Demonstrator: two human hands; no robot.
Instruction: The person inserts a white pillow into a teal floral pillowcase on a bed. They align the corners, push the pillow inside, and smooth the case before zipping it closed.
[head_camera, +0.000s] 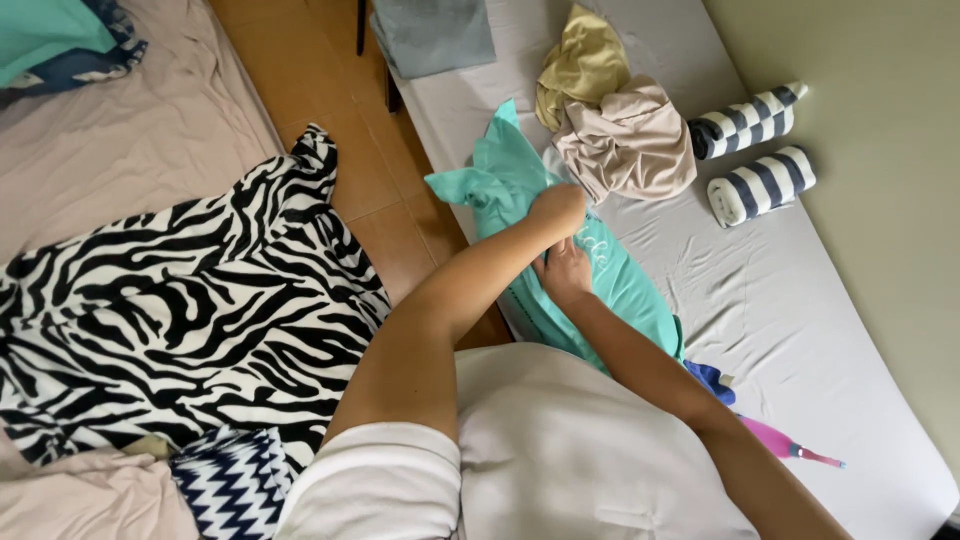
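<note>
Left hand (556, 208) pressed down as a loose fist on the teal shirt (620, 285), fingers curled together, nothing clamped that can be seen. Right hand (567, 272) just beside and below it, flat on the same shirt, fingers spread a little apart, touching the cloth but not gripping. Teal shirt laid lengthwise along the near edge of the grey mattress (800, 330), one sleeve hanging over toward the wooden floor (340, 120). Just beyond the hands, touching the shirt's top: a crumpled beige garment (630, 145), a yellow one (583, 62) behind it. Further right, near the wall, two rolled striped cloths (760, 185) side by side. Behind the right arm, a blue scrap (712, 380) and a pink object (775, 440). Across the floor, a zebra-print cloth (190, 310) on another bed.
</note>
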